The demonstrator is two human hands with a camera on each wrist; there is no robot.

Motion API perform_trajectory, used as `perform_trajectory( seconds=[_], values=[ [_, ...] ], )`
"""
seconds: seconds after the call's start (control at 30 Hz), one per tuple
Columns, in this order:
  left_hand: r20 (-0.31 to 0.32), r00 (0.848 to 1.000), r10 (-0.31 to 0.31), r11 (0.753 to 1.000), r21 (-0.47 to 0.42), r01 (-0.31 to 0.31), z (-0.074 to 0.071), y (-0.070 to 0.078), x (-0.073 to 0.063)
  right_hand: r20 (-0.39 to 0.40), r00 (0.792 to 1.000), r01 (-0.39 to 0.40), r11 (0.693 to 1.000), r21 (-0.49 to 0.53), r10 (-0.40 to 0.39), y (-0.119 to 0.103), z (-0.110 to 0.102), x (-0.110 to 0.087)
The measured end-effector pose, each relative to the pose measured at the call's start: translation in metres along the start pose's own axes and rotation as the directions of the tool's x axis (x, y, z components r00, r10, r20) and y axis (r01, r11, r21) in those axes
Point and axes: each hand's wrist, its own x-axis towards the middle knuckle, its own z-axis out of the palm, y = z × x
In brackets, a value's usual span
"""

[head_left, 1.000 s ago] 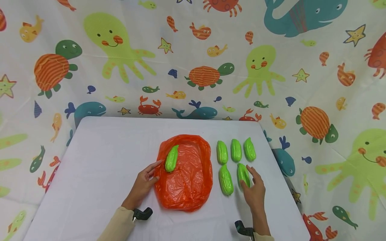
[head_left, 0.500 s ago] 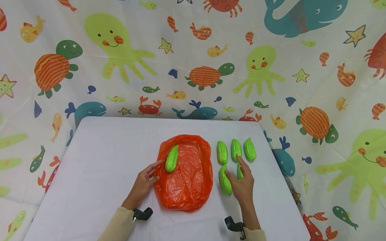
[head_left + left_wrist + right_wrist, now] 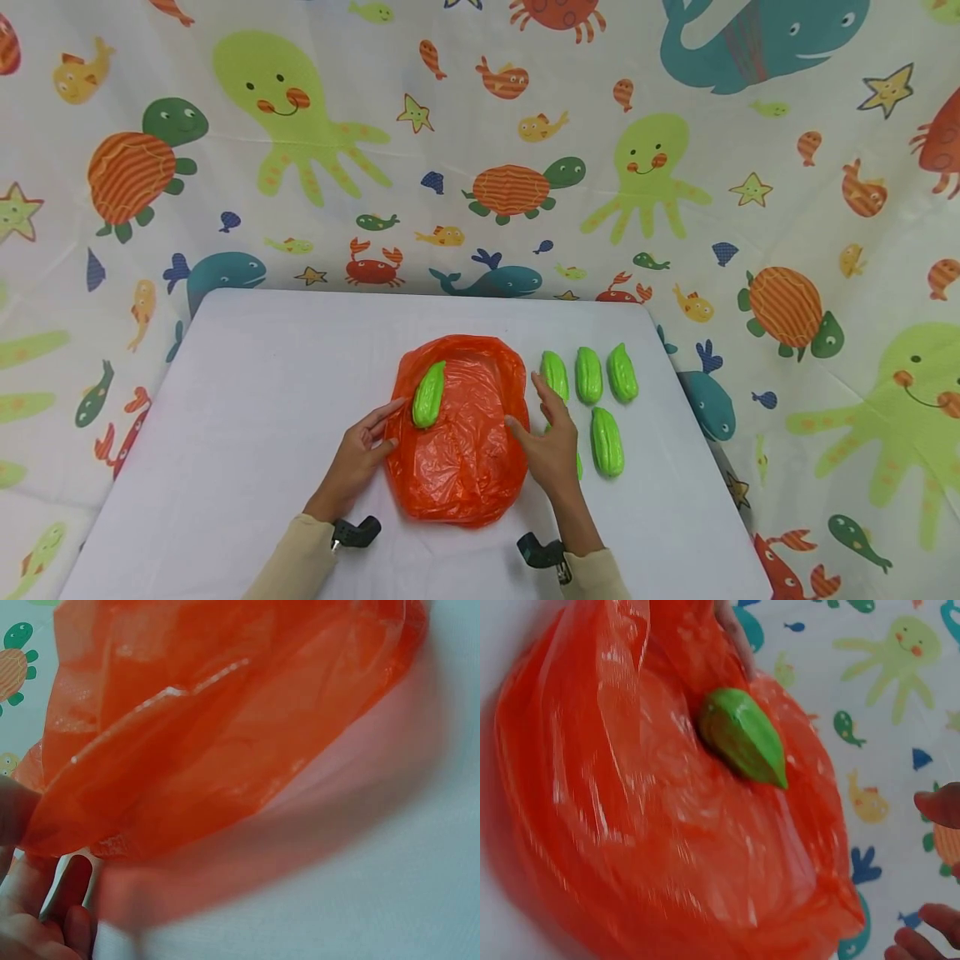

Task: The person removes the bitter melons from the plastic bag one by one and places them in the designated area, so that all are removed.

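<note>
An orange-red plastic bag [image 3: 457, 471] lies spread open on the white table, one green ribbed toy gourd [image 3: 429, 395] inside at its left. My left hand [image 3: 356, 458] holds the bag's left rim. In the left wrist view, the bag's edge [image 3: 67, 817] sits between thumb and fingers. Over the bag's right rim hovers my right hand [image 3: 551, 450], fingers spread and holding nothing. The right wrist view shows its spread fingers [image 3: 937, 806] apart from the bag and the gourd [image 3: 742, 736] in it.
Several more green gourds [image 3: 607, 442] lie in two rows right of the bag. My right hand partly covers the nearer left one [image 3: 579, 467]. Behind the white table [image 3: 285, 375] hangs a cloth [image 3: 450, 108] printed with sea animals.
My right hand has moved left from the front-row gourds to the bag's right rim, uncovering the nearer right gourd. The left hand and bag stay put.
</note>
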Motion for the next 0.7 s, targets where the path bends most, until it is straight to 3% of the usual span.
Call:
perform_trajectory(
  seconds=[0.3, 0.53, 0.7],
  values=[
    [-0.002, 1.000, -0.004, 1.000, 0.005, 0.004, 0.000, -0.001, 0.001, 0.065, 0.998, -0.010, 0.999, 0.031, 0.008, -0.009, 0.033, -0.002],
    [-0.004, 1.000, -0.006, 1.000, 0.019, 0.006, -0.001, -0.003, 0.002, 0.158, 0.987, -0.010, 0.995, 0.104, -0.007, -0.016, 0.060, 0.001],
    [-0.006, 1.000, 0.001, 1.000, 0.021, -0.001, -0.001, -0.002, 0.001, 0.216, 0.975, -0.068, 0.995, 0.066, 0.053, -0.022, 0.077, 0.000]
  ],
)
